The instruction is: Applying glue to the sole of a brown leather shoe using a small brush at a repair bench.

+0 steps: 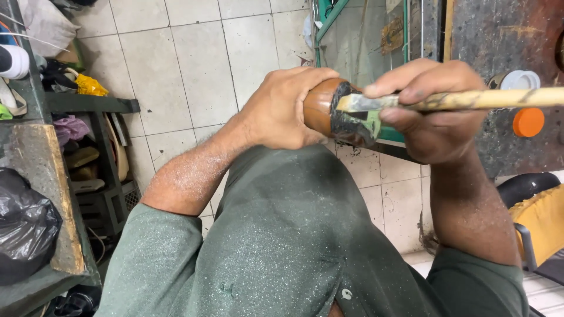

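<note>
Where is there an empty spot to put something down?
The pale floor tiles between the dark shelf and the green-framed glass lie bare. The shelf is packed with shoes. The worktop shows bare metal above the orange lid. Left hand and right hand crowd the middle.

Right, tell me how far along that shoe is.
Done: part of the brown shoe's edge already looks coated dark, around the black sole rim. In hand: the left hand grips the shoe while the right hand presses the stained brush against that rim. Left: cannot tell; the rest of the shoe is hidden under the hands.
</note>
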